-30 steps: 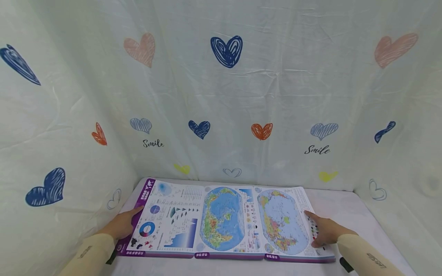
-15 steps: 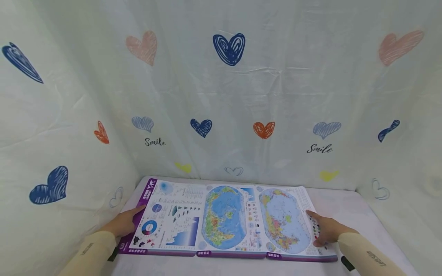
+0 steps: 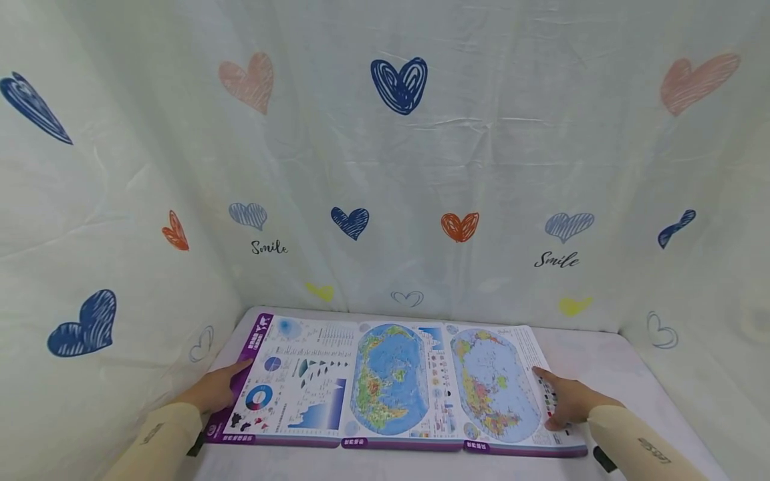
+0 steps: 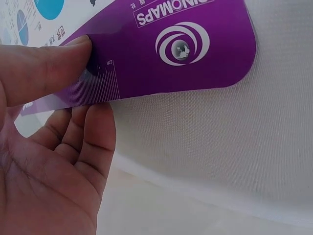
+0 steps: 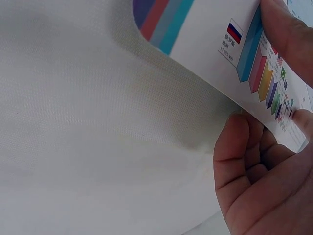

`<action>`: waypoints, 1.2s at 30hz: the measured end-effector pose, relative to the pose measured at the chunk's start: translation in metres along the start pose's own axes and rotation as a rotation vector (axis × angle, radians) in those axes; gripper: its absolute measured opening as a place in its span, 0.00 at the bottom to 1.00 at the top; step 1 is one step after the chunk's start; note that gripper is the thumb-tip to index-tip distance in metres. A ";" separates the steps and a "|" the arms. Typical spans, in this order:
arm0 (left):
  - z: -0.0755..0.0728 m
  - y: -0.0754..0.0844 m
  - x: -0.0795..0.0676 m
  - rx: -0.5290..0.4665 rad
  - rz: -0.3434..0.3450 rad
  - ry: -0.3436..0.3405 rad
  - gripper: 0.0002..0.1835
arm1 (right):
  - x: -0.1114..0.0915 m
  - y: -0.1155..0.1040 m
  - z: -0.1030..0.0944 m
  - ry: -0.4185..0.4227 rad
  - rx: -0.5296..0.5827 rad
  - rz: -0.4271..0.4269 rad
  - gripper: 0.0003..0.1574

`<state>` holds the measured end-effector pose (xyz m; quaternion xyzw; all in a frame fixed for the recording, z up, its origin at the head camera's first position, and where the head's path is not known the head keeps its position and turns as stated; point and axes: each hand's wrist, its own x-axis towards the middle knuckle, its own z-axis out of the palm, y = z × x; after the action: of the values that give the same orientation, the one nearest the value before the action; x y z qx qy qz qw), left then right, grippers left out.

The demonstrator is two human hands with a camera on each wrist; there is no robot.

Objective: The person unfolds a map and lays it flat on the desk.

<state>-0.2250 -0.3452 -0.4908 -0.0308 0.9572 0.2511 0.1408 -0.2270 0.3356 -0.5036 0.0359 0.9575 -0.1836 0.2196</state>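
Note:
A laminated folding world map lies spread on the table in three panels. Its left panel carries charts with a purple border, and the other two show world maps. At the left edge my left hand grips the border; in the left wrist view the thumb lies on top and curled fingers reach the underside. My right hand grips the opposite edge, beside printed flags. The right wrist view shows the thumb above that panel and the other fingers curled at its edge, partly hidden beneath.
A white cloth covers the table. Behind it hangs a pale curtain printed with hearts and "Smile", which also closes in the left and right sides. Dark straps show under the wrists.
The head view has shifted slightly. Both hands keep their grip on the map's two ends, and the map stays in place.

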 end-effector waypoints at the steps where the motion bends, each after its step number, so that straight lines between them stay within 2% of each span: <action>1: 0.000 0.000 0.000 0.006 0.001 0.003 0.45 | -0.001 -0.001 0.000 0.000 -0.005 0.003 0.77; 10: -0.001 0.000 -0.001 0.062 0.002 0.010 0.42 | -0.009 -0.008 -0.004 -0.003 -0.068 0.018 0.75; 14: -0.002 0.002 -0.002 0.081 0.026 0.023 0.41 | -0.013 -0.012 -0.006 0.001 -0.096 0.021 0.73; 20: -0.003 0.004 -0.004 0.174 0.068 0.048 0.38 | -0.019 -0.018 -0.009 0.003 -0.154 0.013 0.68; 25: -0.003 0.005 -0.004 0.235 0.056 0.060 0.36 | -0.022 -0.019 -0.012 0.015 -0.234 -0.001 0.65; 30: -0.004 0.005 -0.004 0.250 0.033 0.064 0.36 | -0.023 -0.015 -0.017 0.067 -0.298 -0.025 0.64; 36: -0.007 0.011 -0.006 0.251 0.027 0.109 0.36 | -0.026 -0.011 -0.029 0.131 -0.292 -0.050 0.65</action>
<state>-0.2228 -0.3388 -0.4776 -0.0136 0.9876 0.1291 0.0877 -0.2171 0.3361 -0.4639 -0.0085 0.9868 -0.0454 0.1549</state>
